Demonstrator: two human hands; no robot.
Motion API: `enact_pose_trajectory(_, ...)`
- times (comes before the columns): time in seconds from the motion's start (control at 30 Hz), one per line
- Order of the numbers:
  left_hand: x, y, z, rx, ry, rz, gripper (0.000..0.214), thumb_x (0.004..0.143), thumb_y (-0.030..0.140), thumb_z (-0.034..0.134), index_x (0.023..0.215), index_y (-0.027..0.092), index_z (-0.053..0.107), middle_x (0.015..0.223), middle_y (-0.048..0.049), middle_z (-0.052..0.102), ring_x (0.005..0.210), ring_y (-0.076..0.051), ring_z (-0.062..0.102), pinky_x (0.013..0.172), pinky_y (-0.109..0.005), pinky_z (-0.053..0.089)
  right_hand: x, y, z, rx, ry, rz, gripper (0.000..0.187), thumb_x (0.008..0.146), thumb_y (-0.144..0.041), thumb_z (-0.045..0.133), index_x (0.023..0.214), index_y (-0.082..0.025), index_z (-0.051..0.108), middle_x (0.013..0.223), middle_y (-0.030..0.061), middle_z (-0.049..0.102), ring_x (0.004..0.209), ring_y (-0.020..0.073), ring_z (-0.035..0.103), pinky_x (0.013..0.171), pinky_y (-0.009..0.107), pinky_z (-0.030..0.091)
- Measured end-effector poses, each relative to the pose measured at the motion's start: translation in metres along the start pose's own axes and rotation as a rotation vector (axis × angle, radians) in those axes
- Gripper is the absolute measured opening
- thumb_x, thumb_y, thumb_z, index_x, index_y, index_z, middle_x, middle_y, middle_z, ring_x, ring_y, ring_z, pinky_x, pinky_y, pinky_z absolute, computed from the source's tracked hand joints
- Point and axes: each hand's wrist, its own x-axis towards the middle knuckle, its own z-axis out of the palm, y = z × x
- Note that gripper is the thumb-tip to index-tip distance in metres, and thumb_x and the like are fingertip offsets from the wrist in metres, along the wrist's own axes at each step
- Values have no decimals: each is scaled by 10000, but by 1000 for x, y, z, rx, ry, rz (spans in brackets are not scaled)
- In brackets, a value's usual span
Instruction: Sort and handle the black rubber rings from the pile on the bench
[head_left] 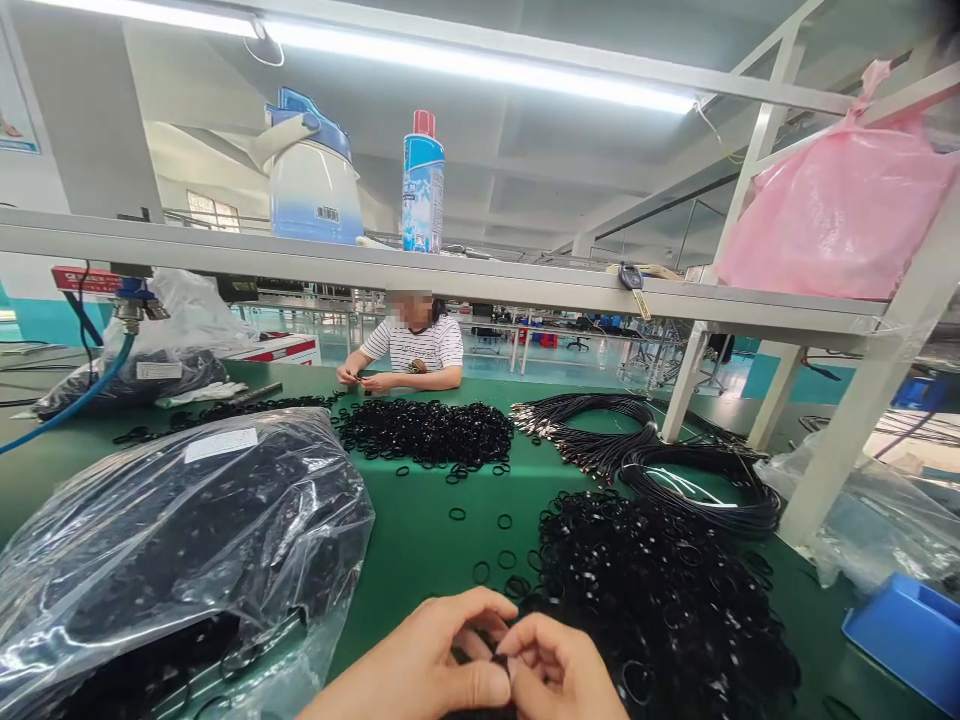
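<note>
My left hand (pixel 446 655) and my right hand (pixel 564 668) meet at the bottom middle, fingertips pinched together. Between them shows a bit of black, which looks like a black ring (pixel 501 659), mostly hidden by the fingers. Right beside my right hand lies a large heap of black rings (pixel 667 600) on the green tabletop (pixel 420 540). A few loose rings (pixel 506 560) are scattered just beyond my hands. To the left bulges a clear plastic bag (pixel 225 510) full of black pieces.
Farther back are another ring pile (pixel 424 432) and coiled black cables (pixel 600 430). A co-worker (pixel 420 350) sits opposite, hands together. Overhead runs a shelf (pixel 480 272) with a kettle (pixel 315 185), a spray can (pixel 424 190) and a pink bag (pixel 832 210). A blue bin (pixel 911 640) stands right.
</note>
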Motion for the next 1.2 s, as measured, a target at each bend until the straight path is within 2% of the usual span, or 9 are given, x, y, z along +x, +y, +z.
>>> enact_pose_trajectory(0.07,5,-5,5,-89,-17,-3,231,720,155,634,949,178,651,819,2,703,729,-154,599,644,-231,471,2,-2,-5,183,63,29,108,734,-262,605,753,-156,606,596,-13,562,523,117,531,489,218,395)
enact_pose_trajectory(0.17,15,-15,4,-135,39,7,97,753,171,583,823,145,644,680,19,638,572,-113,539,554,-219,453,-1,-6,-7,266,127,46,118,696,-234,609,775,-146,616,615,-15,539,539,124,537,491,220,382)
enact_pose_trajectory(0.37,22,-27,-10,-40,216,-29,176,809,332,569,840,159,590,594,58,516,527,-105,477,471,-189,354,-6,-4,-17,213,184,77,198,721,-197,554,886,-150,653,835,49,577,690,165,563,605,278,459)
enact_pose_trajectory(0.6,20,-26,-4,-151,156,-63,252,846,444,535,826,194,565,543,119,286,449,-61,203,395,-166,165,-6,-9,-26,132,182,59,284,675,-121,554,910,-197,696,902,45,621,846,204,571,740,295,457)
enact_pose_trajectory(0.8,22,-22,0,-212,135,-54,315,821,488,554,760,178,549,632,41,540,552,-110,486,473,-190,382,-6,-11,-27,-105,280,107,152,712,-165,570,768,-215,702,836,33,663,817,223,593,734,302,437)
enact_pose_trajectory(0.9,24,-25,1,-262,126,-22,310,801,475,589,749,171,560,629,17,592,572,-126,526,489,-209,427,-5,-15,-27,-178,282,80,162,715,-134,536,739,-220,671,765,11,654,749,202,583,679,280,424)
enact_pose_trajectory(1.0,26,-30,4,-327,134,-9,303,760,461,639,741,166,571,594,24,589,564,-132,548,465,-208,435,-2,-14,-22,-109,268,25,122,723,-165,529,742,-198,646,667,9,624,648,182,576,602,258,426)
enact_pose_trajectory(1.1,27,-33,8,-398,113,11,229,726,375,675,739,160,598,621,15,625,600,-140,579,505,-227,473,2,-10,-15,7,268,-34,156,744,-263,562,831,-178,660,707,38,645,649,186,592,543,240,421)
enact_pose_trajectory(1.2,27,-33,11,-418,79,12,150,687,278,683,728,148,621,636,2,662,623,-151,613,540,-245,497,4,-5,-11,22,269,-52,153,733,-312,606,751,-170,662,679,44,640,643,186,591,500,226,384)
